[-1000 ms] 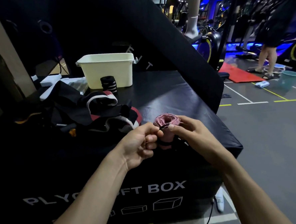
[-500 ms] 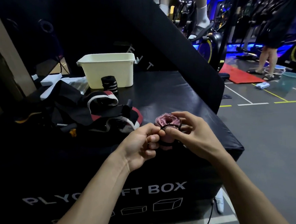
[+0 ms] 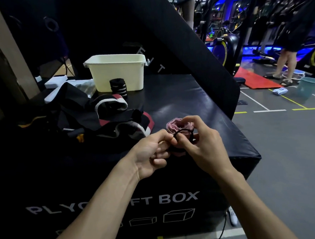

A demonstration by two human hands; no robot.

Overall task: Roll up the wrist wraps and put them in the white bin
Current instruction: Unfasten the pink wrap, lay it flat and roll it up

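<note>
— Pink wrap (image 3: 179, 126)? 
— Rolled, soft, light, springy; above box (image 3: 198, 102) front edge. Left hand (image 3: 151, 153) pinching black loop (image 3: 181, 131), right hand (image 3: 202, 142) gripping roll. 
— Best hold? 
— Probably around the sides, squeezing layers.

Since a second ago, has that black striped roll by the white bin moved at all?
No. The black striped roll stands upright at the same spot against the white bin, near its front left corner, as before.

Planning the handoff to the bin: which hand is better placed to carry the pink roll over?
Probably the right hand: its fingers curl round the pink rolled wrap, while the left hand only pinches the black loop. The white bin sits ahead, slightly left.
</note>
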